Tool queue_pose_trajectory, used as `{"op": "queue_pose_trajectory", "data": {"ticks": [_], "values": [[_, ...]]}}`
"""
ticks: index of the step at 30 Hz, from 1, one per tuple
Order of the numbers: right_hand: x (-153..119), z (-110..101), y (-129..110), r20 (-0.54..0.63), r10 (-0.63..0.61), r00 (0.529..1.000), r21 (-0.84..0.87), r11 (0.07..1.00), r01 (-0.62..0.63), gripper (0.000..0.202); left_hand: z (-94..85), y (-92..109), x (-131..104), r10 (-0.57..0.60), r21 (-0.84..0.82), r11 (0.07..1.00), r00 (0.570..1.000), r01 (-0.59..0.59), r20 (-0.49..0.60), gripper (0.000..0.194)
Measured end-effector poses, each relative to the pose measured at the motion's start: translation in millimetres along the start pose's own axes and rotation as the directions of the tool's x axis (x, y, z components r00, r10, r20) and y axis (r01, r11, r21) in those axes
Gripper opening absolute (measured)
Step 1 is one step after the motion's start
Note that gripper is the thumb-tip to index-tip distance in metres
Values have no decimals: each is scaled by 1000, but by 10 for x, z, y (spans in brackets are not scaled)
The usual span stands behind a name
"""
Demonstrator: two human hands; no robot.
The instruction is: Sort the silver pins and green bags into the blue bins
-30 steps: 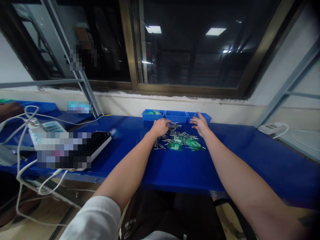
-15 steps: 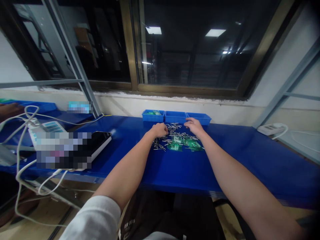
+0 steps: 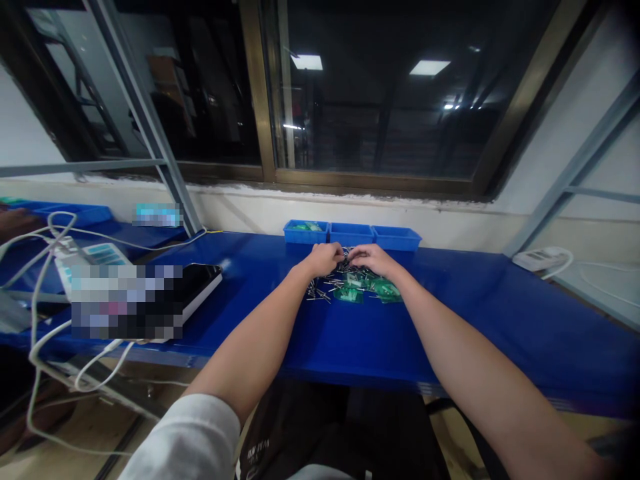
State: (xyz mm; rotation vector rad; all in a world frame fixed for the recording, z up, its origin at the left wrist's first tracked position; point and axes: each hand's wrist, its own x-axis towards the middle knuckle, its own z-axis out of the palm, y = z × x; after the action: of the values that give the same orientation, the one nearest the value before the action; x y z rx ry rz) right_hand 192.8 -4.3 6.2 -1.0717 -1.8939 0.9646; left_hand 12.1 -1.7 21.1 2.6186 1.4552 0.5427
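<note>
A pile of thin silvery metal pins (image 3: 316,293), possibly rivets, lies loose on the blue table (image 3: 330,340). At its far left side is my left hand (image 3: 326,259), its fingers curled closed. My right hand (image 3: 373,259) reaches in from the other side with fingers bent, the tips almost meeting those of the left over the pins. What either hand pinches is too small to make out. Two small green plastic packets, the left packet (image 3: 349,295) and the right packet (image 3: 387,289), lie among the pins on the near side, below my hands.
Behind the pile stand three joined blue bins; the left bin (image 3: 306,239) holds green packets. A black-topped device (image 3: 203,277) with white cables lies left. A white power strip (image 3: 540,259) is at right. Another person's hand (image 3: 20,223) shows far left.
My right hand has moved left and in over the pins, up to my left hand. The left hand has shifted slightly right. Packets and bins stay put.
</note>
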Motion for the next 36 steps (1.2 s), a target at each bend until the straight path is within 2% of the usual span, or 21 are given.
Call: {"op": "queue_pose_trajectory", "data": {"ticks": [5,10,13,15,17,20,23,27,29,31,33,36], "values": [[-1,-13,7,-55,-5,998,71,997,8,16,14,-13,4,59,-83,995,998,-61,-33,23],[3,-78,47,-177,111,978,127,988,-90,22,55,-99,55,-39,-87,996,993,30,-112,29],[26,-157,110,-318,171,933,123,983,-138,21,80,-158,80,-67,-57,997,988,60,-136,27],[39,-226,171,-437,155,886,135,985,-106,21,92,-183,89,-82,-45,996,987,77,-139,26],[39,-297,240,-517,112,849,167,986,-28,39,99,-197,91,-92,-40,995,987,87,-130,26],[15,-367,326,-518,138,844,240,971,-11,69,107,-210,91,-99,-32,995,989,96,-109,27],[-8,-364,356,-445,199,873,262,961,-86,70,120,-236,96,-114,-17,993,988,113,-101,27],[13,-296,337,-401,186,897,92,982,-162,58,130,-311,115,-138,15,990,979,142,-147,29],[32,-271,328,-418,144,897,-99,974,-203,54,118,-376,121,-158,34,985,969,167,-191,32],[37,-262,321,-424,97,901,-306,920,-243,48,97,-462,116,-205,43,975,956,218,-208,38],[23,-262,312,-416,119,901,-430,848,-310,46,83,-559,97,-276,34,958,948,284,-161,51],[-27,-245,307,-399,278,874,-458,766,-452,65,106,-674,49,-331,26,943,944,331,3,76]]}}
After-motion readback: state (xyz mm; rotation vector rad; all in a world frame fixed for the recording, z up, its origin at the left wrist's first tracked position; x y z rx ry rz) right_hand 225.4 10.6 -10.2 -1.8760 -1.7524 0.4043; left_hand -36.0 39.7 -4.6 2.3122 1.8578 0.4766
